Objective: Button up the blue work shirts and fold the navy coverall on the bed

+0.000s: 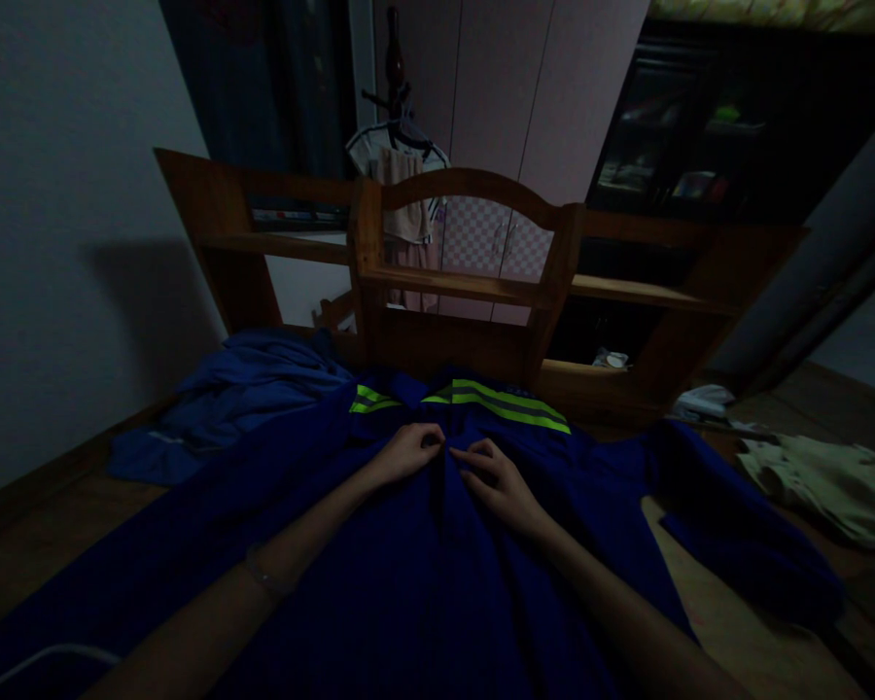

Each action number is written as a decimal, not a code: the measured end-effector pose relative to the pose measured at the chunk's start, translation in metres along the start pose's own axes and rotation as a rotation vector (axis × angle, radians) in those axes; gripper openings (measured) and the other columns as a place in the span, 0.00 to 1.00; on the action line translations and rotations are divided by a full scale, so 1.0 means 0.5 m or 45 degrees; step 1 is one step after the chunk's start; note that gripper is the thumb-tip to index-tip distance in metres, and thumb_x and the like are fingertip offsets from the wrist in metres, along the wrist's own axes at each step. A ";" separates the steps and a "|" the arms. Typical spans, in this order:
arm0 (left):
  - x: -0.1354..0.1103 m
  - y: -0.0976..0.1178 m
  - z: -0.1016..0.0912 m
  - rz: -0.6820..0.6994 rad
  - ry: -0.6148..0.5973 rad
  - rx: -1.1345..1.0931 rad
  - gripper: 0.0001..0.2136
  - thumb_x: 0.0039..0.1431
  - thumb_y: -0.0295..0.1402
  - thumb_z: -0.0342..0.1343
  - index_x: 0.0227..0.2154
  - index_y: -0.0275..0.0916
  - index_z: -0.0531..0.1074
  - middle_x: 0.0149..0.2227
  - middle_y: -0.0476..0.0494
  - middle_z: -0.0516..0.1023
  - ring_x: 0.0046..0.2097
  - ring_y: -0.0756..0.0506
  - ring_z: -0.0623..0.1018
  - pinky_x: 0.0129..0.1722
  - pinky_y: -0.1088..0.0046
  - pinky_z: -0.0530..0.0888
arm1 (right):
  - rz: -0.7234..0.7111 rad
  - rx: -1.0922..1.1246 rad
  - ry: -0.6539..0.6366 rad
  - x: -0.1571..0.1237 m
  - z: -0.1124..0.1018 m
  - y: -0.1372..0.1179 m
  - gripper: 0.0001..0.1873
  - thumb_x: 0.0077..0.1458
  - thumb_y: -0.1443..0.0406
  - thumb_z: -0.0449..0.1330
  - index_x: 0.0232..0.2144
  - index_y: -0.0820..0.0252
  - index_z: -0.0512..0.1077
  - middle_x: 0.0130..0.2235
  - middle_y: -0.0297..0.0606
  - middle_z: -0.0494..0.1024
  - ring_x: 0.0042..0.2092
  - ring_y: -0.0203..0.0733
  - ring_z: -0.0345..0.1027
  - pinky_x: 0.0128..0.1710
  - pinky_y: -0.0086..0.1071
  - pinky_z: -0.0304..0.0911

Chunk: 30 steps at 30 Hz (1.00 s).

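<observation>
A dark blue work jacket (pixel 379 574) with yellow-green reflective strips (pixel 510 403) across its chest lies spread out in front of me, one sleeve stretched to the right. My left hand (pixel 412 450) is closed in a pinch at the jacket's front edge, just below the strips; its fingertips meet on the cloth. Close by on the other side of that edge is my right hand (pixel 502 481), its index finger reaching to the cloth and its thumb held apart below. Nothing shows between the right hand's fingers. The dim light hides any buttons or zip.
Crumpled blue cloth (pixel 262 389) lies to the left by the wall. A wooden headboard with shelves (pixel 467 287) stands behind the jacket. Pale folded cloth (pixel 823 486) is at the right. Farther back are a clothes stand (pixel 395 68) with hung garments and a pink wardrobe (pixel 496 97).
</observation>
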<state>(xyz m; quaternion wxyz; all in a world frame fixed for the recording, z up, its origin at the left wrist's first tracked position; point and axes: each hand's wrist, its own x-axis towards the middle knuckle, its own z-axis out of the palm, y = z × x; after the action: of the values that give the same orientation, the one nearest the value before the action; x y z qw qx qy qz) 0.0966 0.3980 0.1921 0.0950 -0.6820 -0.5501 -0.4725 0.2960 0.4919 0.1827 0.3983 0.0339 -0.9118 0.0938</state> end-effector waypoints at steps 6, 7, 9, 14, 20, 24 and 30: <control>-0.006 0.054 0.043 -0.136 0.173 -0.089 0.08 0.54 0.28 0.48 0.31 0.36 0.73 0.28 0.45 0.77 0.28 0.48 0.76 0.26 0.77 0.68 | 0.018 0.114 0.181 -0.002 -0.009 -0.016 0.16 0.62 0.61 0.51 0.49 0.53 0.72 0.43 0.37 0.73 0.45 0.39 0.67 0.46 0.32 0.61; -0.010 0.057 0.055 -0.146 0.220 -0.131 0.08 0.54 0.28 0.48 0.32 0.36 0.73 0.30 0.44 0.78 0.30 0.48 0.77 0.28 0.77 0.69 | 0.043 0.132 0.210 -0.002 -0.009 -0.014 0.15 0.62 0.60 0.52 0.48 0.54 0.73 0.42 0.37 0.74 0.45 0.40 0.67 0.46 0.32 0.61; -0.021 0.056 0.079 -0.145 0.287 -0.229 0.08 0.55 0.29 0.49 0.33 0.37 0.73 0.33 0.43 0.79 0.34 0.46 0.78 0.30 0.76 0.70 | 0.122 0.178 0.246 -0.001 -0.008 -0.005 0.15 0.61 0.57 0.53 0.44 0.56 0.74 0.39 0.37 0.76 0.41 0.40 0.69 0.42 0.31 0.63; -0.027 0.048 0.104 -0.136 0.327 -0.398 0.08 0.57 0.32 0.50 0.33 0.36 0.73 0.34 0.42 0.79 0.35 0.45 0.79 0.32 0.74 0.73 | 0.334 0.432 0.269 0.009 0.002 0.033 0.18 0.53 0.52 0.60 0.35 0.62 0.75 0.25 0.34 0.74 0.26 0.36 0.66 0.26 0.27 0.60; 0.001 0.081 0.087 -0.037 0.337 -0.324 0.06 0.56 0.31 0.52 0.31 0.37 0.73 0.32 0.43 0.79 0.36 0.45 0.79 0.35 0.74 0.73 | 0.339 0.549 0.318 0.015 -0.013 0.040 0.18 0.49 0.52 0.63 0.32 0.62 0.73 0.25 0.33 0.72 0.24 0.33 0.64 0.25 0.26 0.59; -0.005 0.074 0.100 -0.037 0.335 -0.412 0.07 0.57 0.32 0.51 0.33 0.37 0.73 0.34 0.44 0.79 0.37 0.46 0.79 0.37 0.74 0.74 | 0.314 0.550 0.345 0.008 -0.015 0.030 0.18 0.48 0.52 0.63 0.32 0.61 0.73 0.26 0.34 0.73 0.24 0.34 0.64 0.24 0.27 0.60; -0.018 0.051 0.110 -0.066 0.332 -0.578 0.06 0.56 0.33 0.53 0.33 0.36 0.73 0.34 0.43 0.78 0.37 0.46 0.79 0.38 0.73 0.74 | 0.329 0.509 0.302 0.004 -0.012 0.023 0.17 0.49 0.54 0.64 0.35 0.61 0.74 0.22 0.31 0.71 0.24 0.34 0.64 0.23 0.26 0.57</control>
<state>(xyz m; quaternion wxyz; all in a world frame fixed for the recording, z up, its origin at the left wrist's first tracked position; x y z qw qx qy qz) 0.1481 0.4182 0.1656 -0.0024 -0.6049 -0.4303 -0.6700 0.2977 0.5043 0.1864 0.4725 -0.0159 -0.8189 0.3255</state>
